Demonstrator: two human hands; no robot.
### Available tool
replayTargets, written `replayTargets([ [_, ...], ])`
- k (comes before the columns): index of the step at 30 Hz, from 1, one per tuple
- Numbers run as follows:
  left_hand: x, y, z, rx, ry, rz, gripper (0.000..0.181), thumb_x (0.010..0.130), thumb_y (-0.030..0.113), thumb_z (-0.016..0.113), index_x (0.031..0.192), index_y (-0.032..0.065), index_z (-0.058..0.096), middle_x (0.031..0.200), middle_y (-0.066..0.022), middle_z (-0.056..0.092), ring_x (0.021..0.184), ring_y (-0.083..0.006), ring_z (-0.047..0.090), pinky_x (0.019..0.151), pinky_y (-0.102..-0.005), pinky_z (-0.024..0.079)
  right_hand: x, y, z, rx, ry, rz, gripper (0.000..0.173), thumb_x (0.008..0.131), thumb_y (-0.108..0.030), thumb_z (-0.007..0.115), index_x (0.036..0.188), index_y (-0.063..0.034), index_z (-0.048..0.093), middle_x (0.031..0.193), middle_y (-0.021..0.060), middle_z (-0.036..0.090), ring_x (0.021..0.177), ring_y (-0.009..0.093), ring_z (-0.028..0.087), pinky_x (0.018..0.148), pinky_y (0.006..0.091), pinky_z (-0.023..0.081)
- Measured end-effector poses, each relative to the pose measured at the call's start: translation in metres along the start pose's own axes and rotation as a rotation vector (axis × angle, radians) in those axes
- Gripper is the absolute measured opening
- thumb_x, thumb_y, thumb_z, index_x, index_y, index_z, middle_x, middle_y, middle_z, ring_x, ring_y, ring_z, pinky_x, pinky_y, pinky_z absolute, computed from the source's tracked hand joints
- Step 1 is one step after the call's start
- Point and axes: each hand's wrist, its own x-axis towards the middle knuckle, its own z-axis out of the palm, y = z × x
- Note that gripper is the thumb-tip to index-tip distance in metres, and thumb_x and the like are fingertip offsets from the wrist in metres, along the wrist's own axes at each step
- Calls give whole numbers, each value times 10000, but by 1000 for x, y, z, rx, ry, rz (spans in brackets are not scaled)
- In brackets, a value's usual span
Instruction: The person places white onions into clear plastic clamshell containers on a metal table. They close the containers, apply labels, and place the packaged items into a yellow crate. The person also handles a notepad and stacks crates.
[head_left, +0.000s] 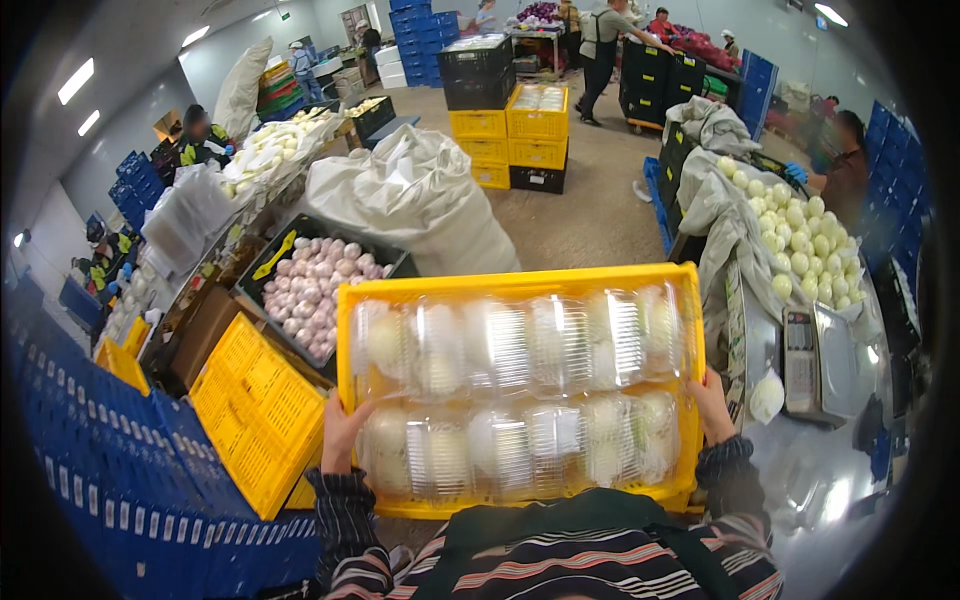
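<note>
A yellow plastic crate (517, 281) is held level in front of my body, with my left hand (345, 431) gripping its left side and my right hand (710, 409) gripping its right side. Inside lie two rows of clear plastic clamshell packs (499, 349) holding pale round vegetables that look like peeled onions. My thumbs rest over the rim, while the other fingers are hidden behind the crate walls.
A dark crate of garlic bulbs (315, 289) and a tilted yellow crate (259, 412) are at left, above blue crates (172, 480). A large white sack (420, 202) stands ahead. Peeled onions (802, 232) and a scale (814, 360) occupy the right counter. Stacked crates (536, 150) and several co-workers are beyond.
</note>
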Motion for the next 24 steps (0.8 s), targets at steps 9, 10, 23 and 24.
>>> replayTargets([
  [9, 262, 11, 145, 50, -233, 197, 379, 669, 215, 770, 887, 10, 537, 737, -1, 534, 632, -81, 477, 560, -233, 405, 75, -13, -34, 101, 378, -7, 113, 826, -63, 509, 916, -23, 564, 746, -1, 562, 585, 84, 500, 514, 230, 394],
  [10, 279, 6, 156, 98, -258, 201, 395, 660, 230, 776, 885, 9, 538, 733, -4, 535, 629, -84, 479, 557, -237, 405, 73, -11, -28, 104, 403, 30, 104, 832, -69, 510, 910, -24, 563, 747, -1, 563, 586, 83, 501, 517, 229, 395],
  [23, 512, 55, 377, -34, -500, 135, 385, 691, 206, 752, 914, -11, 525, 748, -16, 527, 645, -81, 487, 577, -222, 408, 307, 18, -59, 234, 565, 55, 132, 812, -32, 477, 913, -15, 560, 685, 9, 549, 491, 86, 483, 429, 217, 366],
  [24, 532, 54, 391, -31, -494, 131, 375, 696, 195, 750, 915, -9, 525, 749, -10, 524, 642, -80, 484, 576, -222, 409, 337, 12, -62, 229, 562, 44, 136, 809, -32, 479, 914, -12, 562, 699, 10, 555, 509, 87, 491, 442, 217, 374],
])
